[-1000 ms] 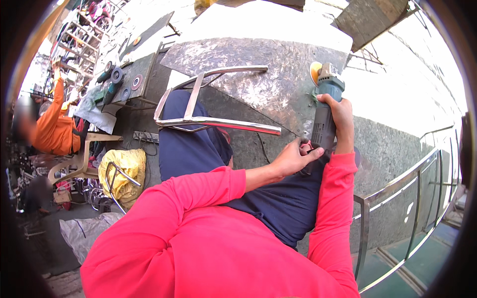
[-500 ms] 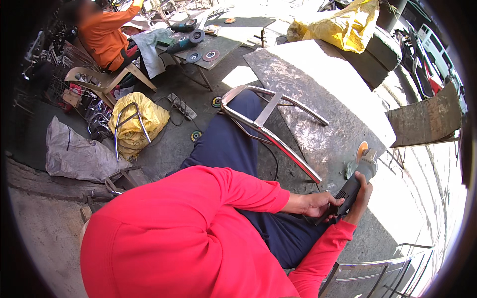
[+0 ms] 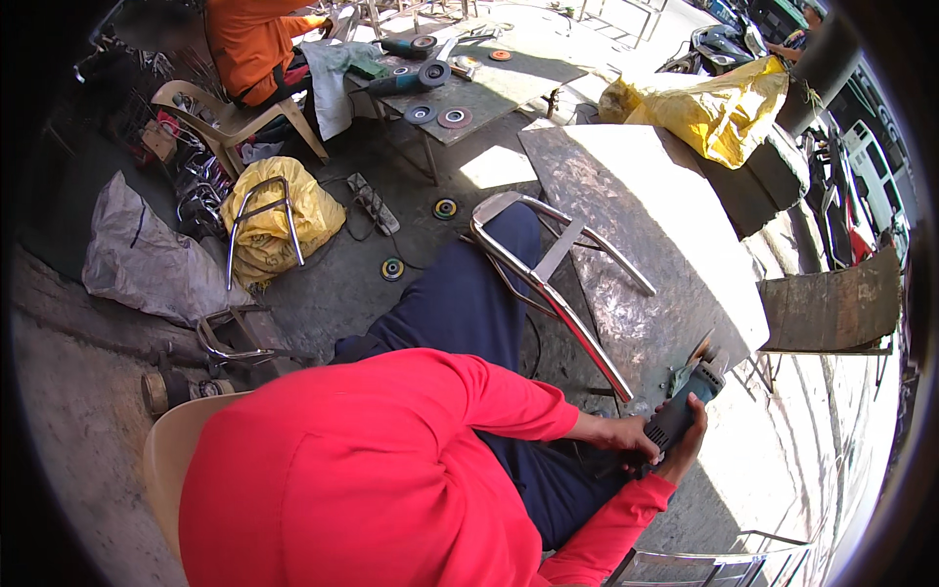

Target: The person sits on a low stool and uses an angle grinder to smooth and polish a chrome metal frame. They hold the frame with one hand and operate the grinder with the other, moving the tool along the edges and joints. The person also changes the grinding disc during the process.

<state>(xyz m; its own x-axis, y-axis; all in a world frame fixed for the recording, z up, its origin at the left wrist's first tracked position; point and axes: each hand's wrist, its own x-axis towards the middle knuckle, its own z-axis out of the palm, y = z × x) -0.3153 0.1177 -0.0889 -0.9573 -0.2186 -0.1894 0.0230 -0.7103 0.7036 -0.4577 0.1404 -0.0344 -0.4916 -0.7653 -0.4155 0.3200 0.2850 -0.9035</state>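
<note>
Down in the lower right of the frame, the angle grinder [image 3: 688,403] showed as a dark, teal-tinted power tool with a stubby body, its head end pointing up and to the right toward the edge of the counter [image 3: 626,210]. Its disc end was small and partly lost in glare, so the wheel itself could not be made out clearly. The grinder sat between both hands, just above the person's lap. The right hand [image 3: 688,448] was wrapped from below and behind around the rear of the body, fingers curled tight about it. The left hand [image 3: 626,437] came in from the left, its fingers closed against the near side of the same body, touching it just beside the right hand. A bent chrome tube frame [image 3: 559,284] lay across the counter's left edge, running from the centre of the frame down toward the grinder's head and stopping near it. In the upper left, another person in an orange shirt [image 3: 252,41] sat by a low table [image 3: 509,83] carrying more grinders and discs.
</note>
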